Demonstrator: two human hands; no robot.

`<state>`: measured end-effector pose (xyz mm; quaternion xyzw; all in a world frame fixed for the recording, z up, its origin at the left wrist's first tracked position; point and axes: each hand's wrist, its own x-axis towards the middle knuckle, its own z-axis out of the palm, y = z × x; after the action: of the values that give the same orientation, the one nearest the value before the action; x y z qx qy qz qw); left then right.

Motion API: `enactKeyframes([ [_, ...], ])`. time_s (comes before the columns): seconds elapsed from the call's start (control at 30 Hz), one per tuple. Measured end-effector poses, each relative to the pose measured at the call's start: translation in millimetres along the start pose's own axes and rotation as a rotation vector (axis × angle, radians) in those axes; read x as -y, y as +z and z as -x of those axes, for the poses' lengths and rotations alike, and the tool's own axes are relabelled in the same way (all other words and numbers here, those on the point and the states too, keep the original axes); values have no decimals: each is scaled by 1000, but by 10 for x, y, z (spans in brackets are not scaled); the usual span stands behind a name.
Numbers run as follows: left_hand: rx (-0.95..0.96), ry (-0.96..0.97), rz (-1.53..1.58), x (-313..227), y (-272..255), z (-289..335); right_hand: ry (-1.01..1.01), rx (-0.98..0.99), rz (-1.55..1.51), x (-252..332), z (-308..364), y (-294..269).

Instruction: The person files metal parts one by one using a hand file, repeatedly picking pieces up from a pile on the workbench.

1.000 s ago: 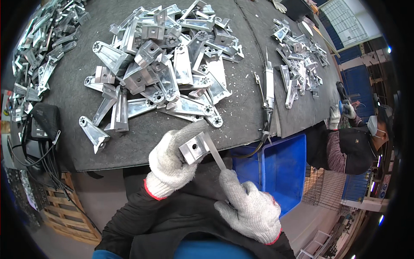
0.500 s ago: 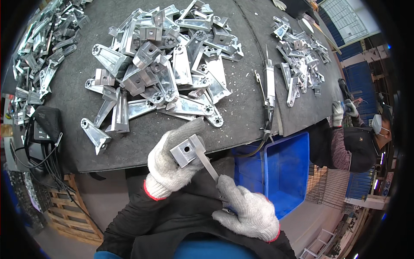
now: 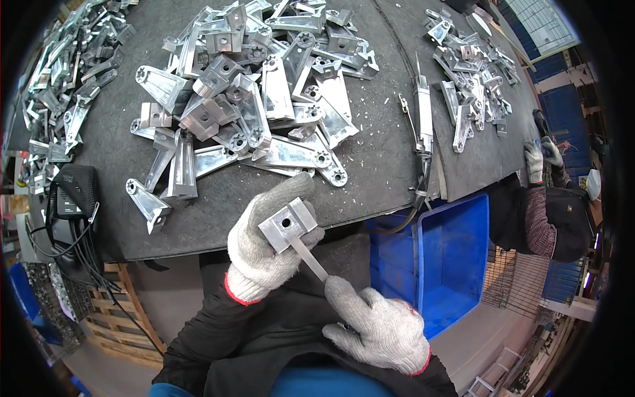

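While gripping bracket (image 3: 301,216) in left hand (image 3: 254,250), holed face up, apparently to bare edge, holding flat tool (image 3: 309,259) against it in closed grip of right hand (image 3: 381,325).

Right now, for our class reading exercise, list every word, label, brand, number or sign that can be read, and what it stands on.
No text can be read.
Black device at left: small pale marking, too small to read.
Co-worker's dark top: tiny light mark, too blurred to read.
Metal part in the left hand: no lettering visible.
Flat metal strip in the right hand: no lettering visible.
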<state>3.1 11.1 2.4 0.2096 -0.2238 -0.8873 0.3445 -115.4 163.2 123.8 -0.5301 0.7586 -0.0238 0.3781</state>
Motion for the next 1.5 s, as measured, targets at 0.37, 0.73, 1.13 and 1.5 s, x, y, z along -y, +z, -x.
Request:
enactKeyframes([
  [0.37, 107, 500, -981, -243, 87, -34, -92, -188, -345, -177, 105, 25],
  [0.73, 30, 448, -894, 143, -177, -23, 6, -44, -246, 1, 159, -57],
  [1.13, 28, 626, -921, 185, -135, -25, 57, 35, -298, 77, 20, -95],
  [1.5, 43, 604, -959, 164, -186, -11, -22, -88, -409, 115, -3, -54],
])
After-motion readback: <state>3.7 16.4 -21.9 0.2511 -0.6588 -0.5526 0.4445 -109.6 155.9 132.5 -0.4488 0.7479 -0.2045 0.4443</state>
